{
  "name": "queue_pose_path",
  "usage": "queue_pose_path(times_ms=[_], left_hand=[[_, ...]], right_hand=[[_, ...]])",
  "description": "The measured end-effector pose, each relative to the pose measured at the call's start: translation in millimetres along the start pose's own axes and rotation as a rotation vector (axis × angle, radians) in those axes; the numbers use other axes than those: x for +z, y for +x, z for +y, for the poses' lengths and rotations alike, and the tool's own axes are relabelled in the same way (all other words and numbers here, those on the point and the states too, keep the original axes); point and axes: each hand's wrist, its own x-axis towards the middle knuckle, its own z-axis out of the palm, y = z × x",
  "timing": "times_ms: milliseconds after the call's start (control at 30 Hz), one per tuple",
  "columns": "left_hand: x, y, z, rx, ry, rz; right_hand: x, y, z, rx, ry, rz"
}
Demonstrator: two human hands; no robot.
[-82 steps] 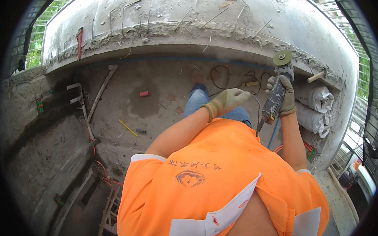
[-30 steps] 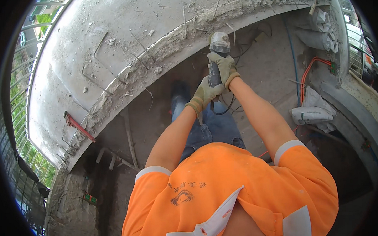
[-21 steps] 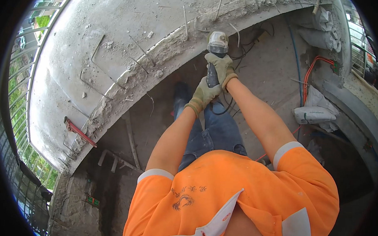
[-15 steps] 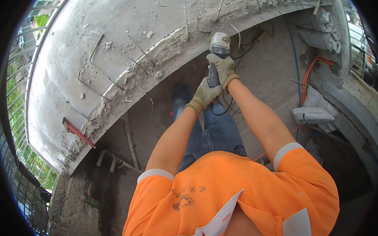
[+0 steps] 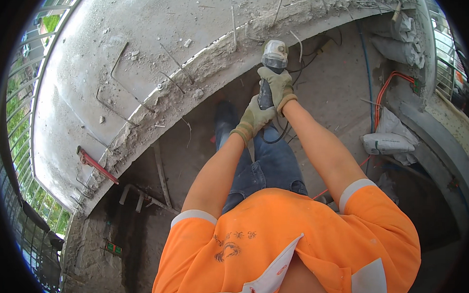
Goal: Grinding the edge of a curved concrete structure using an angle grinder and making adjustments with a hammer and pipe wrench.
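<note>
Two-handed hold on the angle grinder (image 5: 274, 55), seemingly steadying it at the rough edge of the concrete slab (image 5: 145, 30).

The slab's broken rim curves from upper right to lower left, bounding movement on that side; to the tool's right, the floor (image 5: 339, 93) offers open room. The grinder's head is beside the rim, its disc hidden, so I cannot tell whether they touch. The red pipe wrench (image 5: 97, 165) lies over the rim, well apart at left. The right hand (image 5: 277, 83) is wrapped around the body just behind the head, the left hand (image 5: 255, 116) closed around the rear. The next move probably calls for both holds firm, the looped cord (image 5: 278, 139) free of the legs (image 5: 259, 168), and care around the bent rod (image 5: 299, 41) just right of the head.
</note>
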Motion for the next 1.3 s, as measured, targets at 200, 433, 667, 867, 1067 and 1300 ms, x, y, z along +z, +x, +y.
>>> queue_pose_path(times_ms=[200,433,667,867,1067,1300], left_hand=[[-3,-4,13,-0.077,0.045,-0.072],[-2,-3,7,-0.010,0.066,0.006],[-7,7,-3,-0.014,0.108,0.005],[-7,7,-6,-0.003,0.155,0.045],[-6,2,1,0.029,0.142,0.030],[-9,-2,-1,0.024,0.137,0.039]], right_hand=[[1,0,0,0.009,0.023,0.009],[0,0,2,-0.003,0.017,0.021],[4,-1,-2,0.019,0.040,0.014],[5,-3,-3,0.046,-0.007,0.011],[4,-3,-2,0.020,0.006,0.028],[6,-11,-7,0.071,0.031,-0.009]])
